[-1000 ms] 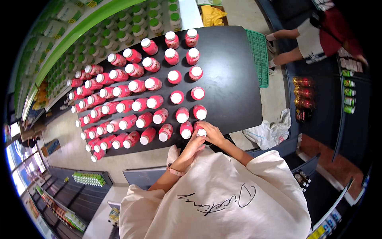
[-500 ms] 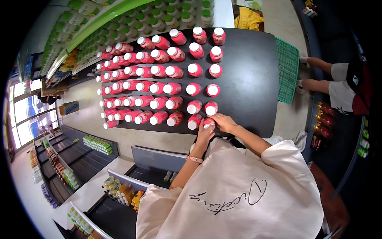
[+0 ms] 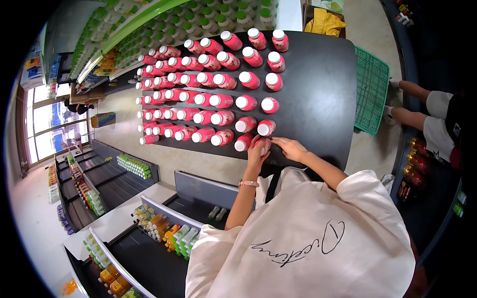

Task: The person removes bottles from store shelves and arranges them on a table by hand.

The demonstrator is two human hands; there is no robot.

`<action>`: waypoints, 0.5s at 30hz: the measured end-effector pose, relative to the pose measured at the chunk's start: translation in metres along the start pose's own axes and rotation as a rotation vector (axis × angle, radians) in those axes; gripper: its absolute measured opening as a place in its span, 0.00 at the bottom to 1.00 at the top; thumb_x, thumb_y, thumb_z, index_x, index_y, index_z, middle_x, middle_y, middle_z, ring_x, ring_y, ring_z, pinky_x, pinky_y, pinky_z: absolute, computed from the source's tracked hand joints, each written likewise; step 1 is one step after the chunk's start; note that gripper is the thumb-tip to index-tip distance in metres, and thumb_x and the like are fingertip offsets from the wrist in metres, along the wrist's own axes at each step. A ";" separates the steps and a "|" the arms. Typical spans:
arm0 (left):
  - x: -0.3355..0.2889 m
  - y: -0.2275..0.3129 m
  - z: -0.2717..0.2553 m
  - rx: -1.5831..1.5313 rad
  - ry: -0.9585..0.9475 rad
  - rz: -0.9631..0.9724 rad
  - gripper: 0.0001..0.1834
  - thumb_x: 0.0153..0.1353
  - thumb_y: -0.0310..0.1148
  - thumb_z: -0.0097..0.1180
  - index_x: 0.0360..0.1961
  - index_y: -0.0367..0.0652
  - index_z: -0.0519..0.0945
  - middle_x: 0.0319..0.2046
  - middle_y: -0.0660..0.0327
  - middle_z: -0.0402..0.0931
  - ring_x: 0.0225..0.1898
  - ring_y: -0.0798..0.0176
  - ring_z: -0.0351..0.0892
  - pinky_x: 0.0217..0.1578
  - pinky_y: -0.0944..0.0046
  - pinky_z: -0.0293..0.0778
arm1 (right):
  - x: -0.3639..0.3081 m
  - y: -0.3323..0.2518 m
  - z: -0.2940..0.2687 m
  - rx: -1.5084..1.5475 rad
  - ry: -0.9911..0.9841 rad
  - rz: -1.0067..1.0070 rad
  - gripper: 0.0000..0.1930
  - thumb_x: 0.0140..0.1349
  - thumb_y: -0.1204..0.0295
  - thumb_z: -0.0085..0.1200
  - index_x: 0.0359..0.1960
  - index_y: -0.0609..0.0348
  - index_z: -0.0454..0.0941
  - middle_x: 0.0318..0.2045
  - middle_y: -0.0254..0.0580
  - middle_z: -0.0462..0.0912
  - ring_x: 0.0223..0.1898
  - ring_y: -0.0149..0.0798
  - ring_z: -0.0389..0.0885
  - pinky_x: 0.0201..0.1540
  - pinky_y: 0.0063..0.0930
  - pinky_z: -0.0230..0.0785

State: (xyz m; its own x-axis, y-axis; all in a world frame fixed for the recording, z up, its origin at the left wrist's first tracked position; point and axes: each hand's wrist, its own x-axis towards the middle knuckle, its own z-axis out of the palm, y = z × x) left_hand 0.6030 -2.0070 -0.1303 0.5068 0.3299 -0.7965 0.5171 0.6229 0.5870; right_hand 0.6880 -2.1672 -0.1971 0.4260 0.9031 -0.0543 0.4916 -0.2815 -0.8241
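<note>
Many pink bottles (image 3: 221,102) with white caps stand in rows on a dark table (image 3: 318,94). At the near end of the right-hand row, my left hand (image 3: 255,154) is closed around a pink bottle (image 3: 265,145), partly hidden by the fingers. Another pink bottle (image 3: 243,142) stands just left of it. My right hand (image 3: 292,149) lies to the right of the held bottle, fingers stretched out over the near part of the tabletop, holding nothing.
A green mesh crate (image 3: 370,92) is beyond the table's right end, with a person's legs (image 3: 415,94) near it. Shelves of green-capped bottles (image 3: 218,21) run along the far side. Low shelving (image 3: 198,193) with drinks stands at the near left.
My right hand has come off the bottle and shifted right onto the tabletop. The left hand stays on the bottle. The whole view has shifted slightly.
</note>
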 end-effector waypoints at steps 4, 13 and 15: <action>-0.001 -0.006 0.001 0.000 0.042 -0.014 0.29 0.57 0.38 0.51 0.61 0.48 0.62 0.51 0.60 0.69 0.49 0.61 0.72 0.48 0.55 0.70 | -0.005 0.006 0.009 -0.055 -0.010 -0.044 0.25 0.47 0.80 0.50 0.52 0.57 0.70 0.58 0.44 0.68 0.59 0.44 0.67 0.59 0.34 0.63; -0.001 -0.009 0.000 -0.004 0.075 -0.001 0.24 0.59 0.40 0.51 0.57 0.51 0.68 0.48 0.62 0.71 0.45 0.63 0.73 0.42 0.58 0.73 | -0.043 0.033 -0.004 -0.309 -0.086 -0.254 0.21 0.57 0.64 0.51 0.52 0.54 0.71 0.62 0.42 0.63 0.66 0.39 0.56 0.69 0.41 0.43; 0.001 -0.011 -0.002 -0.024 0.060 0.020 0.25 0.59 0.43 0.49 0.58 0.51 0.66 0.50 0.60 0.69 0.47 0.60 0.73 0.44 0.55 0.73 | -0.047 0.035 -0.004 -0.332 -0.067 -0.265 0.21 0.58 0.63 0.50 0.53 0.54 0.70 0.63 0.42 0.62 0.66 0.39 0.56 0.69 0.42 0.43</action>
State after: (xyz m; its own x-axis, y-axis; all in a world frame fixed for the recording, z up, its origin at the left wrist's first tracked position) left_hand 0.5966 -2.0120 -0.1381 0.4737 0.3839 -0.7926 0.4903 0.6327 0.5995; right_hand 0.6888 -2.2208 -0.2214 0.2078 0.9741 0.0893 0.7997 -0.1166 -0.5889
